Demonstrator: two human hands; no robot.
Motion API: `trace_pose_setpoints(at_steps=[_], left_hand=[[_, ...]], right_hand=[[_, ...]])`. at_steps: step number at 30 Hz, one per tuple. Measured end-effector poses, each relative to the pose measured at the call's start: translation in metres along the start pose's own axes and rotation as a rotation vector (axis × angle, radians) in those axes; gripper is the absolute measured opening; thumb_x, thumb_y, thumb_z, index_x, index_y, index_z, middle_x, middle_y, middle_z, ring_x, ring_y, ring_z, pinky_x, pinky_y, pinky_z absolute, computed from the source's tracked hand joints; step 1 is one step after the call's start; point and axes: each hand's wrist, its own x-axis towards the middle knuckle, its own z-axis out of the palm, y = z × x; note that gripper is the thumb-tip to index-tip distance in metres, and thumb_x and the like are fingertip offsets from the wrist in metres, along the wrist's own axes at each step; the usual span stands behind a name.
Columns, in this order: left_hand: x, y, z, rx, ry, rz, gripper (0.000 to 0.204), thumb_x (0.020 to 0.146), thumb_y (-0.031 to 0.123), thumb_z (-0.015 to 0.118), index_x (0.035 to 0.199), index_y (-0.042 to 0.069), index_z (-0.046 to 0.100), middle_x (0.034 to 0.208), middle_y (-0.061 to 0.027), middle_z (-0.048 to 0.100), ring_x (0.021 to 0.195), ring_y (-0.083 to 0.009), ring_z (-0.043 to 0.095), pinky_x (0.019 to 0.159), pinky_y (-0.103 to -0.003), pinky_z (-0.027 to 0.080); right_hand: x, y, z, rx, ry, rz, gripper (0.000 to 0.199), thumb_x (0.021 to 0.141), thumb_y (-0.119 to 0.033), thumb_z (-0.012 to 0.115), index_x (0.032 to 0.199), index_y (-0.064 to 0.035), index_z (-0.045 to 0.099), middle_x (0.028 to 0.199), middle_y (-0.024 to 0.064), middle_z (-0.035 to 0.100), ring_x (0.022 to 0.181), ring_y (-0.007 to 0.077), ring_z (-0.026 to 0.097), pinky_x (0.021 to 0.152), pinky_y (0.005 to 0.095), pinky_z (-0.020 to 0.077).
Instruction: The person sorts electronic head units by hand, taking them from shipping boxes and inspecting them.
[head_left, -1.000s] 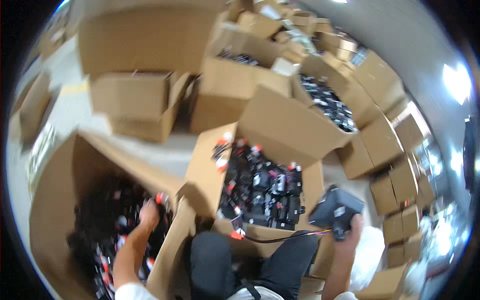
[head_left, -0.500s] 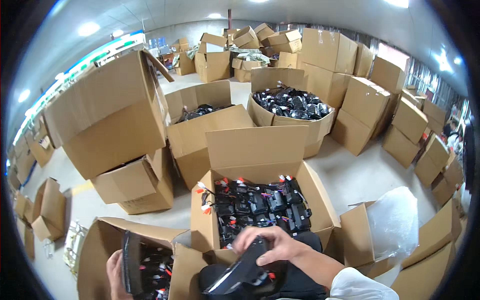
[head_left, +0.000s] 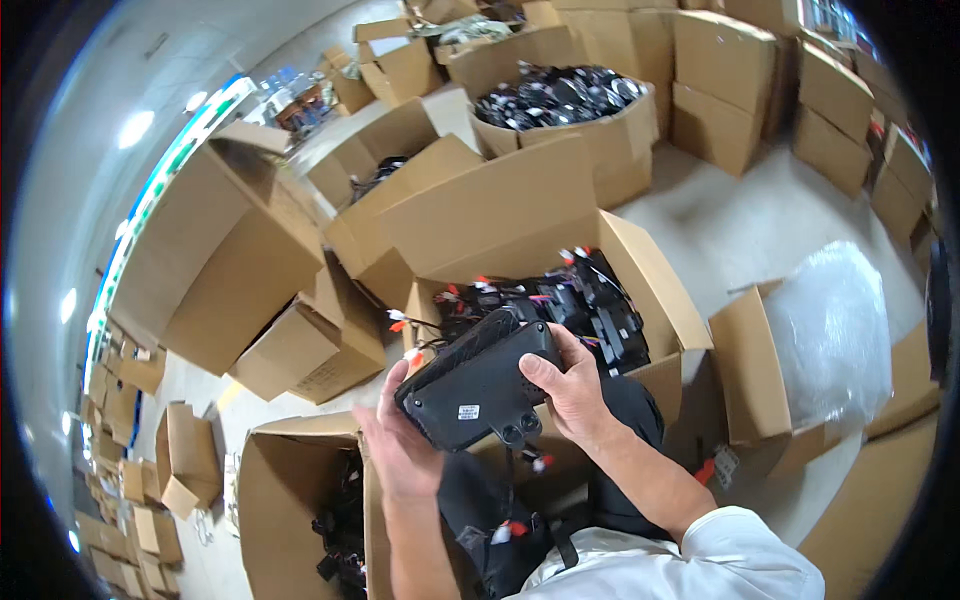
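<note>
Since half a second ago, my left hand (head_left: 408, 455) is up from the lower-left carton (head_left: 300, 480) and beside my right hand (head_left: 578, 395), mid-frame. Right fingers grasp the upper right end of a black device (head_left: 465, 395), thumb on its face; the left hand lies at its left end, blurred, and I cannot tell whether it grips. It tilts above my lap, white label (head_left: 468, 412) showing, red-and-white plugs (head_left: 510, 530) hanging below. Just beyond sits an open carton (head_left: 655, 275) of black units (head_left: 620, 335); clear plastic (head_left: 835, 340) bulges at right
</note>
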Motion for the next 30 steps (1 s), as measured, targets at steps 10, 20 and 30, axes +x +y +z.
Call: trace_pose_setpoints(at_steps=[10, 20, 30], left_hand=[[-0.020, -0.098, 0.006, 0.389, 0.420, 0.150, 0.040, 0.104, 0.037, 0.048, 0.116, -0.001, 0.054, 0.107, -0.0093, 0.060, 0.102, -0.0180, 0.060, 0.090, -0.036, 0.051], [-0.039, -0.080, -0.014, 0.576, 0.357, -0.133, 0.049, 0.091, 0.024, 0.062, 0.127, -0.008, 0.054, 0.113, -0.0132, 0.064, 0.102, -0.0212, 0.064, 0.089, -0.035, 0.052], [-0.026, -0.009, -0.063, 0.496, 0.159, 0.176, 0.068, 0.094, 0.042, 0.058, 0.146, 0.002, 0.040, 0.136, -0.0169, 0.055, 0.117, -0.0328, 0.060, 0.099, -0.047, 0.051]], right_hand=[[-0.002, 0.029, -0.047, -0.400, 0.236, -0.474, 0.032, 0.103, -0.023, 0.055, 0.117, 0.0040, 0.065, 0.098, 0.0056, 0.063, 0.090, 0.0108, 0.055, 0.083, 0.0250, 0.0445], [0.016, 0.037, -0.044, -0.378, 0.237, -0.200, 0.026, 0.098, -0.016, 0.062, 0.081, 0.0032, 0.067, 0.077, 0.0010, 0.063, 0.073, 0.0056, 0.054, 0.064, 0.0246, 0.0440], [-0.022, 0.016, -0.044, -0.416, -0.877, 0.402, 0.083, 0.087, -0.035, 0.072, 0.147, 0.0042, 0.029, 0.104, 0.0181, 0.068, 0.092, 0.0267, 0.065, 0.082, 0.0354, 0.0501]])
